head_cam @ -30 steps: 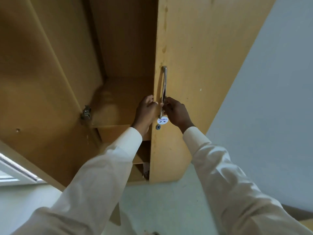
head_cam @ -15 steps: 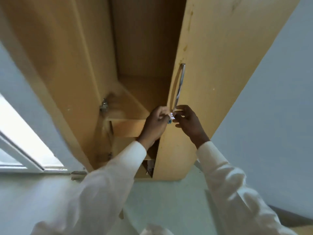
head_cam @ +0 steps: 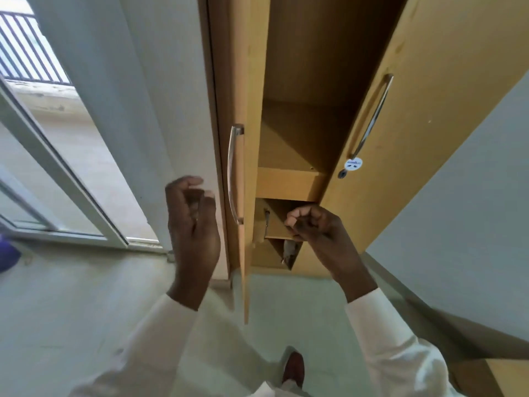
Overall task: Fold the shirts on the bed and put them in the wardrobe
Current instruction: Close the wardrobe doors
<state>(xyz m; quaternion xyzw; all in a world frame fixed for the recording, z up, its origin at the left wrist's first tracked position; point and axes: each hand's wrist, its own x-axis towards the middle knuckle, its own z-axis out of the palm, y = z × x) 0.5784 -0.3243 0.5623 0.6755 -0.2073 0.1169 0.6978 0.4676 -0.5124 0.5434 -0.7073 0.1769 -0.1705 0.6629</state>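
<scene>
The wardrobe (head_cam: 309, 81) is seen standing open, directly ahead of both hands. Its left door (head_cam: 246, 253) is turned edge-on between them, and its right door (head_cam: 429, 81) is swung out above and to the right of the right hand (head_cam: 317, 229). Nothing is held. The left hand (head_cam: 193, 233) is raised with its fingers loosely curled, just left of the left door's handle (head_cam: 232, 173). The right hand is drawn into a light fist in front of the lower compartments, and nothing can be seen inside it. No shirts and no bed are shown, so the shirts are judged to lie out of view and not yet to be folded or stored. The step in hand is judged to be readying the wardrobe. It is done well if both doors are left wide enough for a folded stack to be passed in flat. The bare shelf (head_cam: 286, 181) just above the right hand seems best suited, being reached without stooping. Each shirt should be folded to less than that shelf's width so nothing is crumpled against the sides.
</scene>
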